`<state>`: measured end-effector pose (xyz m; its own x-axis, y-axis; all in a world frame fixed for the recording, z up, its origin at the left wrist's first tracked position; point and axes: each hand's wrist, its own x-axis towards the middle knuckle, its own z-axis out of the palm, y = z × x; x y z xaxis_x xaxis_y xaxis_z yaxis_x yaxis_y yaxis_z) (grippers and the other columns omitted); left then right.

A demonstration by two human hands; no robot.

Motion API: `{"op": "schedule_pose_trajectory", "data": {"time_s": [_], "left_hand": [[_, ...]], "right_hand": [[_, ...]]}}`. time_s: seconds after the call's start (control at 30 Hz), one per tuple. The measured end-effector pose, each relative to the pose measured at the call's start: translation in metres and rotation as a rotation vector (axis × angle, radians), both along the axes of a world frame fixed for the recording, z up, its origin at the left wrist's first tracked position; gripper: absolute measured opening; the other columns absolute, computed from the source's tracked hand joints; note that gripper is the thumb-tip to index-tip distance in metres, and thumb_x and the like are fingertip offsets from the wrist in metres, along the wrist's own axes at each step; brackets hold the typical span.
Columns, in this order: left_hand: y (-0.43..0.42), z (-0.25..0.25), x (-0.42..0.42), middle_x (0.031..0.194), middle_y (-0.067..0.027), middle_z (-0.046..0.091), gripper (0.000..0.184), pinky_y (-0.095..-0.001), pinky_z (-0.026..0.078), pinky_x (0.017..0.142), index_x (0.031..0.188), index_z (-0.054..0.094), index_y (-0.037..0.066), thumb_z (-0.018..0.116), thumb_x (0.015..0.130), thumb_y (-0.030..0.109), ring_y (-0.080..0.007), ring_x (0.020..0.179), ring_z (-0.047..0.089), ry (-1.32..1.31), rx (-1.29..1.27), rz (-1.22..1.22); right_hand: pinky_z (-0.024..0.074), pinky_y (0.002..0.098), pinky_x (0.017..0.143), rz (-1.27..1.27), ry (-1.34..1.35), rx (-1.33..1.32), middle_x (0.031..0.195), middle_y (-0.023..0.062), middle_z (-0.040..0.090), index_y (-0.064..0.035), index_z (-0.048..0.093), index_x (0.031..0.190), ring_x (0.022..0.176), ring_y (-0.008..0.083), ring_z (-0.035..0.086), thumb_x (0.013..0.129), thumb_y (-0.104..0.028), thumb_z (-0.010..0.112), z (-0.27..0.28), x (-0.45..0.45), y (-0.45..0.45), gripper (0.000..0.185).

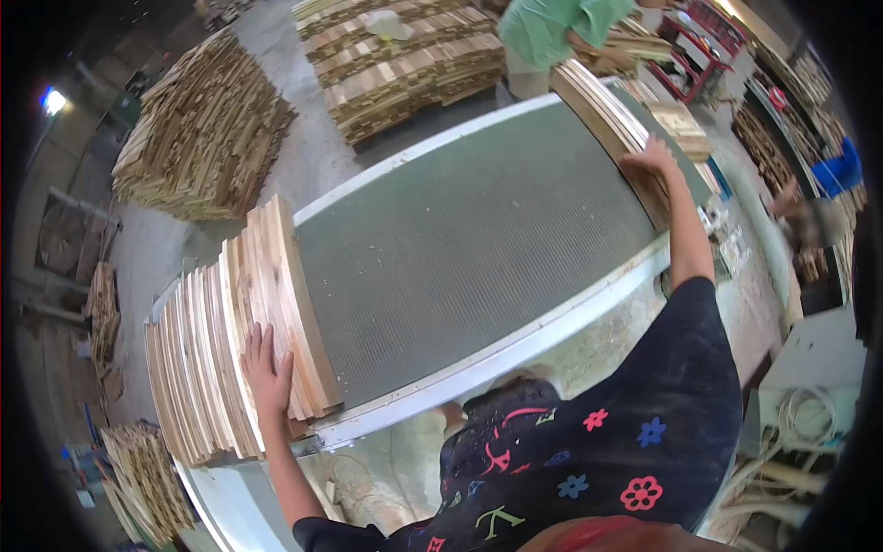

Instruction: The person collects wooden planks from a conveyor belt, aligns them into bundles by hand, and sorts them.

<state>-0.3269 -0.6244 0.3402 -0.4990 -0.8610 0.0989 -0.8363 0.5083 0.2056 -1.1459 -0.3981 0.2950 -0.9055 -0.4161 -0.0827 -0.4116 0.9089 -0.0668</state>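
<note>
My left hand lies flat with fingers spread on a row of wooden planks packed side by side at the left end of a green conveyor belt. The nearest planks under it stand higher than those farther left. At the belt's right end, my right hand grips a set of wooden planks standing on edge across the belt. Its thumb lies toward the belt side, and the fingers reach over the top edges. The fingertips on the far side are partly hidden.
Stacks of planks stand on the floor behind the belt, one at the left and one in the middle. A person in a green shirt is at the far end. Another person's blue sleeve shows at right. The conveyor's white rail runs before me.
</note>
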Motion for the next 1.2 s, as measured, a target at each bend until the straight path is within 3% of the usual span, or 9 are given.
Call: {"op": "schedule_pose_trajectory", "data": {"time_s": [0.1,0.27,0.3,0.43,0.73,0.87,0.97,1.07,1.2], "left_hand": [[0.003,0.0,0.002,0.157,-0.0111,0.036,0.063,-0.0548,0.013,0.119,0.146,0.047,0.015,0.062,0.09,0.039,-0.0326,0.147,0.027,0.012,-0.012,0.02],[0.003,-0.009,0.012,0.155,-0.0098,0.04,0.062,-0.0575,0.019,0.116,0.143,0.05,0.019,0.063,0.089,0.045,-0.0317,0.144,0.032,0.06,-0.08,0.072],[0.001,-0.012,0.015,0.154,-0.0097,0.04,0.063,-0.0593,0.02,0.115,0.144,0.05,0.02,0.063,0.089,0.048,-0.0313,0.143,0.034,0.063,-0.075,0.077],[0.004,-0.013,0.021,0.153,-0.0089,0.042,0.065,-0.06,0.021,0.116,0.141,0.052,0.021,0.059,0.087,0.057,-0.0317,0.143,0.034,0.106,-0.102,0.092],[-0.002,-0.03,0.036,0.155,-0.008,0.039,0.068,-0.0557,0.017,0.119,0.144,0.05,0.023,0.052,0.089,0.064,-0.0294,0.146,0.031,0.136,-0.133,0.1],[0.004,-0.032,0.042,0.157,-0.0116,0.035,0.072,-0.0561,0.016,0.119,0.147,0.046,0.02,0.052,0.089,0.063,-0.0309,0.147,0.027,0.191,-0.135,0.086],[0.051,-0.01,0.032,0.158,-0.0161,0.032,0.075,-0.0554,0.015,0.119,0.149,0.041,0.015,0.051,0.09,0.061,-0.034,0.148,0.024,0.044,0.022,0.15],[0.107,-0.011,0.025,0.157,-0.0186,0.031,0.08,-0.0555,0.015,0.119,0.149,0.041,0.009,0.058,0.088,0.058,-0.0358,0.148,0.024,0.096,-0.026,0.158],[0.133,-0.018,0.012,0.154,-0.0146,0.038,0.076,-0.0563,0.019,0.117,0.146,0.045,0.011,0.065,0.086,0.052,-0.0337,0.145,0.03,0.32,-0.147,0.313]], "right_hand": [[0.0501,0.0441,0.095,0.169,0.073,-0.207,0.124,0.0219,0.063,-0.0028,0.055,0.132,0.114,0.0363,0.062,0.055,-0.067,0.079,-0.015,-0.014,0.014,0.103],[0.0498,0.0479,0.094,0.175,0.159,-0.207,0.116,0.0229,0.066,-0.0015,0.058,0.125,0.11,0.0395,0.063,0.059,-0.059,0.081,0.008,0.054,0.021,0.09],[0.0491,0.0476,0.095,0.186,-0.045,-0.248,0.121,0.0245,0.063,-0.0002,0.056,0.126,0.113,0.039,0.061,0.059,-0.057,0.083,0.018,0.07,0.023,0.091],[0.0438,0.0533,0.101,0.244,0.166,-0.203,0.13,0.0303,0.055,0.0051,0.046,0.136,0.123,0.0454,0.053,0.06,-0.057,0.083,0.004,0.127,0.058,0.105],[0.0368,0.0508,0.109,0.259,0.001,-0.034,0.143,0.0366,0.038,0.0024,0.025,0.152,0.134,0.05,0.039,0.065,-0.073,0.074,-0.001,0.198,0.089,0.125],[0.0366,0.0497,0.11,0.26,-0.016,0.065,0.147,0.0329,0.037,-0.0002,0.025,0.153,0.136,0.0469,0.039,0.068,-0.072,0.073,0.004,0.192,0.081,0.121],[0.0336,0.0502,0.112,0.353,0.254,0.159,0.151,0.0269,0.035,-0.0007,0.028,0.152,0.136,0.046,0.039,0.07,-0.073,0.07,0.039,0.268,0.041,0.117],[0.0373,0.0441,0.11,0.918,0.032,-0.43,0.14,0.0234,0.05,0.0005,0.051,0.138,0.13,0.0396,0.048,0.087,-0.046,0.07,0.028,0.31,-0.047,0.071],[0.0412,0.0392,0.105,1.372,-0.09,-0.49,0.128,0.0188,0.062,-0.0027,0.061,0.129,0.121,0.0331,0.058,0.095,-0.028,0.063,0.04,0.417,-0.223,0.042]]}}
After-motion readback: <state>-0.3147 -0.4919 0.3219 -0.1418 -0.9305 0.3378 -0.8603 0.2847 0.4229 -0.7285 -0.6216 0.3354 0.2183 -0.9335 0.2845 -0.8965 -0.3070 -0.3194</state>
